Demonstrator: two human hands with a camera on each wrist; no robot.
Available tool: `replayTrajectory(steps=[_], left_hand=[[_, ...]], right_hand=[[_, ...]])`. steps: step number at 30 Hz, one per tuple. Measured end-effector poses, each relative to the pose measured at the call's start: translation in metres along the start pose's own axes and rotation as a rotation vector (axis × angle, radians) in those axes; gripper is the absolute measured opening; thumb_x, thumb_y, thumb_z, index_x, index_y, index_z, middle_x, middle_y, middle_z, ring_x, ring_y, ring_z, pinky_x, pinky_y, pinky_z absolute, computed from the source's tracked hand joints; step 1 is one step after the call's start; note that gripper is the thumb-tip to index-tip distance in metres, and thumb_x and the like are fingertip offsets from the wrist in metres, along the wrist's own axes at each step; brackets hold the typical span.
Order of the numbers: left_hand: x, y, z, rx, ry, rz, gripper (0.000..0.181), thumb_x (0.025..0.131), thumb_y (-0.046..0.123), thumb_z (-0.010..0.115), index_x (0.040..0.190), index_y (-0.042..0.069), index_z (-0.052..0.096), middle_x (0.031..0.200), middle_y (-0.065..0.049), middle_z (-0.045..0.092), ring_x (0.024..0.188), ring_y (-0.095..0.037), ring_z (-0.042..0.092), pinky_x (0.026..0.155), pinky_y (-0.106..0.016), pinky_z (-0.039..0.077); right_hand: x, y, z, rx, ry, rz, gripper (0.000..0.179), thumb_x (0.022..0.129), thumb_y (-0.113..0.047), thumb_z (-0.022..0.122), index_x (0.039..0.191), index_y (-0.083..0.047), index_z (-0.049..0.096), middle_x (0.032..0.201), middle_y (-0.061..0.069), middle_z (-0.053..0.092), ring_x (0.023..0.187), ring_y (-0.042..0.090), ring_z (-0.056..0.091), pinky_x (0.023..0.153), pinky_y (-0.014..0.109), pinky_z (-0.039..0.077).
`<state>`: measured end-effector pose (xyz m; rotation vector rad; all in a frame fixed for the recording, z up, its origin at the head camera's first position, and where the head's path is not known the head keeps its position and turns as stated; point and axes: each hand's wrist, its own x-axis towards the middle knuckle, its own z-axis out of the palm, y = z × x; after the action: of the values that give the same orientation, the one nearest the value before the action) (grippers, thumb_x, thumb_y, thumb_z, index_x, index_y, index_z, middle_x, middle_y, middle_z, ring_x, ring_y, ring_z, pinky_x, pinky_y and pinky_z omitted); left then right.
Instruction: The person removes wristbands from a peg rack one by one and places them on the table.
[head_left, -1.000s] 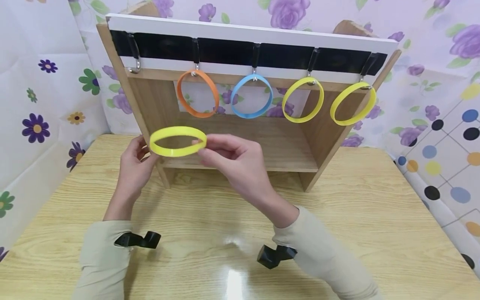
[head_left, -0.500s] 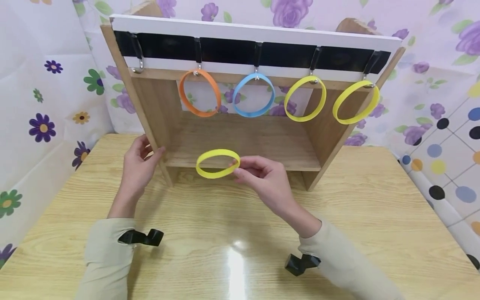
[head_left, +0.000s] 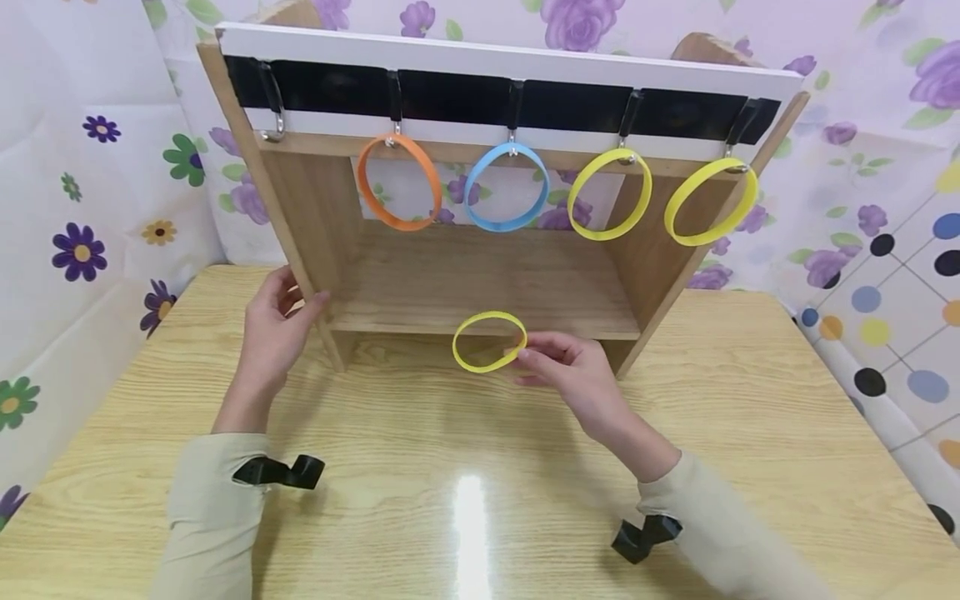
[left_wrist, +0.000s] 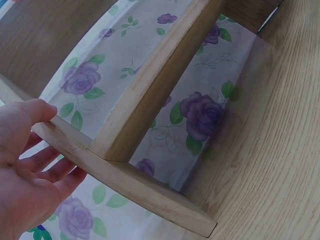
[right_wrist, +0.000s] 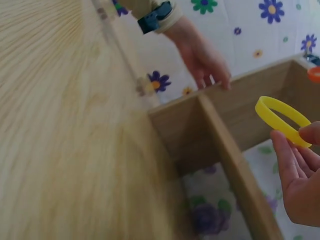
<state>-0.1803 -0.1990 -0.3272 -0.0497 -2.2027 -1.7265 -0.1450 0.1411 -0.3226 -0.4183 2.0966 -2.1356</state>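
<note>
My right hand point(head_left: 577, 379) pinches a yellow silicone wristband point(head_left: 489, 314) between thumb and fingers, just in front of the lower board of a wooden shelf point(head_left: 480, 267). The same wristband point(right_wrist: 270, 118) appears tilted in the right wrist view. At the shelf's left side panel, my left hand point(head_left: 272, 337) grips the edge, thumb on the inner side and fingers outside, as the left wrist view confirms. From hooks above hang an orange wristband point(head_left: 362, 185), a blue wristband point(head_left: 504, 226), a yellow wristband point(head_left: 600, 236) and another yellow wristband point(head_left: 693, 241) at the right.
A bare metal hook point(head_left: 277, 125) is at the left end of the black-and-white strip point(head_left: 457, 98) along the shelf top. The shelf stands on a wood-grain table point(head_left: 390, 500). Flower-patterned cloth point(head_left: 97, 192) surrounds it at the left and back, dotted cloth point(head_left: 900, 333) at the right.
My right hand has carried the yellow wristband rightward and down, away from the left hand. The band now tilts to show its round opening more. The left hand stays on the side panel.
</note>
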Motion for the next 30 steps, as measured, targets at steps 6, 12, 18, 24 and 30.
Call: replayTrajectory(steps=[6,12,18,24,30], left_hand=[[0.001,0.0,-0.001,0.001,-0.004,-0.009,0.052,0.096,0.009,0.059,0.142,-0.002,0.039,0.134,-0.015,0.047,0.123,-0.024,0.048,0.1,-0.032,0.043],[0.001,0.0,-0.001,-0.005,-0.012,-0.017,0.052,0.096,0.009,0.059,0.143,-0.001,0.038,0.135,-0.016,0.046,0.124,-0.025,0.047,0.101,-0.033,0.043],[0.003,-0.001,-0.001,-0.007,0.0,-0.008,0.05,0.095,0.007,0.059,0.141,-0.002,0.041,0.131,-0.013,0.048,0.12,-0.02,0.049,0.1,-0.032,0.043],[0.004,-0.003,0.0,-0.006,0.005,-0.007,0.051,0.095,0.007,0.06,0.141,-0.002,0.041,0.131,-0.011,0.049,0.119,-0.018,0.05,0.099,-0.029,0.044],[0.004,-0.003,0.0,-0.013,0.019,-0.02,0.051,0.094,0.005,0.061,0.14,-0.002,0.042,0.128,-0.008,0.05,0.117,-0.017,0.051,0.095,-0.025,0.045]], right_hand=[[-0.005,0.015,-0.018,-0.026,-0.015,0.133,0.031,0.092,-0.002,0.063,0.117,0.014,0.059,0.105,0.02,0.068,0.098,0.033,0.066,0.082,0.044,0.055],[-0.009,0.033,-0.035,-0.056,-0.023,0.195,0.033,0.092,0.001,0.058,0.119,0.02,0.053,0.105,0.021,0.067,0.097,0.03,0.067,0.085,0.043,0.054],[-0.014,0.047,-0.044,-0.094,-0.015,0.262,0.038,0.093,0.0,0.057,0.122,0.023,0.048,0.107,0.026,0.065,0.095,0.029,0.068,0.085,0.043,0.054],[-0.018,0.061,-0.051,-0.08,-0.025,0.341,0.035,0.094,0.001,0.055,0.121,0.023,0.049,0.103,0.026,0.066,0.091,0.027,0.069,0.081,0.038,0.056],[-0.02,0.068,-0.054,-0.069,-0.054,0.397,0.033,0.095,0.0,0.053,0.12,0.022,0.049,0.098,0.02,0.067,0.086,0.022,0.069,0.078,0.035,0.056]])
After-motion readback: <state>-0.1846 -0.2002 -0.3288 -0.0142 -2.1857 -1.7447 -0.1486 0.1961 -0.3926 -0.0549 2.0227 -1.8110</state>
